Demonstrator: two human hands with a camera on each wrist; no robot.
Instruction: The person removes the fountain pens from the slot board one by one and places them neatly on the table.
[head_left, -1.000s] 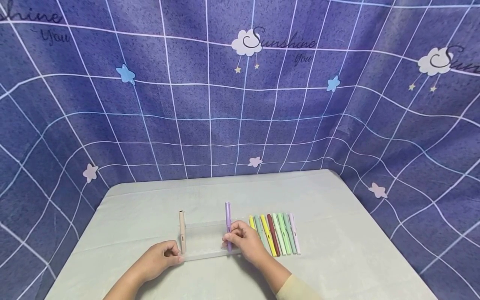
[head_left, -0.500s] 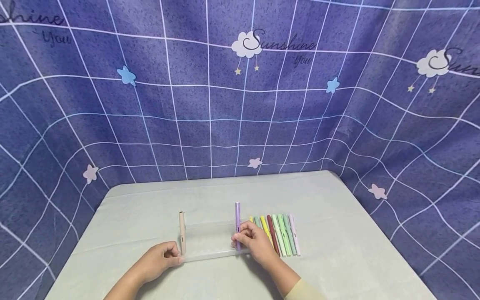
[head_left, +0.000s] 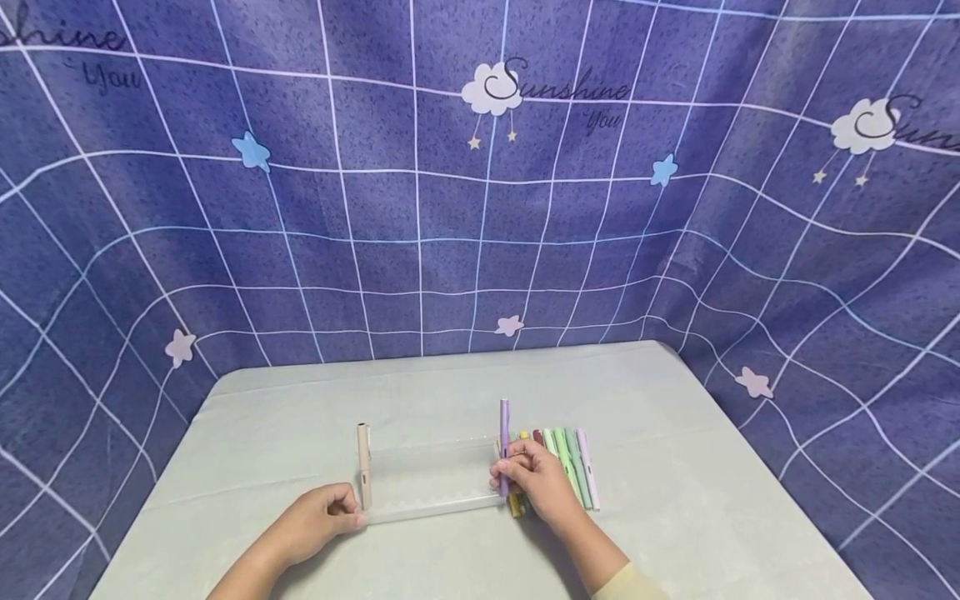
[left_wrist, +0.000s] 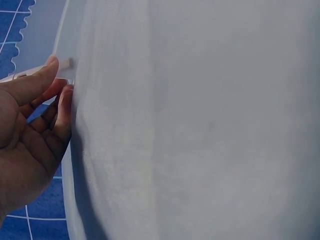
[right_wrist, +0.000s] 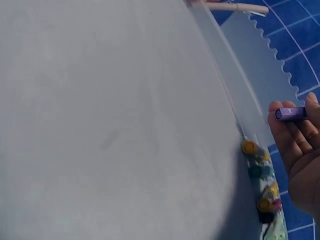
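Observation:
In the head view my left hand (head_left: 318, 521) pinches the front left corner of a clear plastic pen rack (head_left: 435, 507). A beige pen (head_left: 364, 467) lies across the rack's left end, its cap pointing away from me. My right hand (head_left: 538, 482) holds a purple pen (head_left: 504, 421) between thumb and fingers at the rack's right end, roughly parallel to the beige one. From the right wrist, the end of the purple pen (right_wrist: 290, 114) shows beside the rack's scalloped edge (right_wrist: 282, 62). The left wrist view has the thumb and fingers (left_wrist: 62, 112) at the rack's corner.
Several pens (head_left: 573, 467) in yellow, green, dark red and pale lilac lie in a row right of the rack, partly behind my right hand. A pale cloth covers the table (head_left: 300, 417). A blue gridded curtain (head_left: 450, 267) stands along the back and sides.
My right hand has carried the purple pen rightward along the rack to its right end, now covering some of the loose pens. My left hand and the beige pen have stayed in place.

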